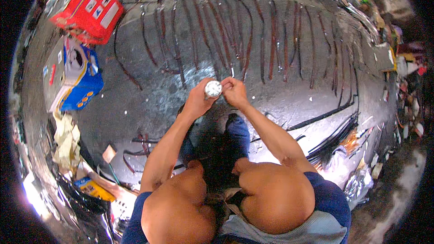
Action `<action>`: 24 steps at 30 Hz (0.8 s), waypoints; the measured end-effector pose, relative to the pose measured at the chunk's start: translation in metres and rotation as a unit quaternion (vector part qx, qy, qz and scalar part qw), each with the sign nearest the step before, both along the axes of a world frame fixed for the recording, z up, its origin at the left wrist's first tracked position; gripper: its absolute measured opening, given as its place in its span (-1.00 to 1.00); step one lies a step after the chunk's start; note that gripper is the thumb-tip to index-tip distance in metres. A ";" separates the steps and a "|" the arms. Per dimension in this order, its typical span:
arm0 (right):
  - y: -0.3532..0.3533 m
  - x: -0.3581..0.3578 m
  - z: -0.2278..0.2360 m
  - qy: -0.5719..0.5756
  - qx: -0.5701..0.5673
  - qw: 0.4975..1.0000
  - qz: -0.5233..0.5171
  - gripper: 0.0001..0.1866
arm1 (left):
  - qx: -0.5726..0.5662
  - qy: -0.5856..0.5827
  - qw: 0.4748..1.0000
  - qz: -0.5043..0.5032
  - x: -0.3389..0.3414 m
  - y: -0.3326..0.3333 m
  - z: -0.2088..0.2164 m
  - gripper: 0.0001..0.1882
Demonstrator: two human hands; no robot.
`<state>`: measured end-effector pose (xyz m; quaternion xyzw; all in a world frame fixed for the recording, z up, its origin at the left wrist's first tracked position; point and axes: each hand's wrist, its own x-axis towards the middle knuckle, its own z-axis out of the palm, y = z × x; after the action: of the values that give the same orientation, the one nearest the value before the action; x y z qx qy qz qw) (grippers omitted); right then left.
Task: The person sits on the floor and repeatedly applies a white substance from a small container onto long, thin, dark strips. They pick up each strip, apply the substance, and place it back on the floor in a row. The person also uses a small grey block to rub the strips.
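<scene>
In my left hand point(199, 97) is a white round object point(213, 89), its pale, speckled top facing up. The fingers wrap round its side, so its length is hidden. My right hand point(234, 92) is closed in a pinch right beside it, fingertips close to its edge. What those fingers hold, if anything, is too small to make out. Just beyond them is a small thin white piece point(232, 71) near the end of a strip. Many long, thin dark brown and black strips point(271, 40) lie roughly side by side across the dark floor ahead of both hands.
On the left stand a red printed bag point(97, 11) and a blue-and-white box point(74, 77), with crumpled cream paper point(67, 140) nearer me. A bundle of black strips point(332, 142) lies at right, near crumpled clear plastic point(359, 183). Loose litter point(407, 72) lines the right side.
</scene>
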<state>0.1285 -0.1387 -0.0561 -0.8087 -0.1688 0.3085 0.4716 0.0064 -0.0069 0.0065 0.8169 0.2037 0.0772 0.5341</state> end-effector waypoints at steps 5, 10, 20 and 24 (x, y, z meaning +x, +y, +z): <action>-0.010 0.004 0.062 -0.015 0.147 0.989 -0.010 -0.83 | 0.023 -0.032 0.999 0.012 -0.002 0.003 0.003 -0.57; -0.069 0.044 0.222 0.001 0.390 0.920 -0.035 -0.74 | 0.017 -0.055 0.998 -0.002 -0.002 0.002 -0.003 -0.57; -0.081 0.165 0.399 -0.166 0.481 0.843 -0.175 -0.76 | -0.032 -0.006 0.999 -0.005 -0.003 0.003 -0.002 -0.42; -0.084 0.309 0.393 -0.229 0.401 0.871 -0.169 -0.83 | 0.109 -0.041 0.992 -0.039 -0.020 -0.004 0.023 0.00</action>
<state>0.4370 -0.2223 0.3365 -0.6138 -0.2426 -0.0641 0.7485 -0.0136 -0.0109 0.0295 0.8737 0.1398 0.1120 0.4522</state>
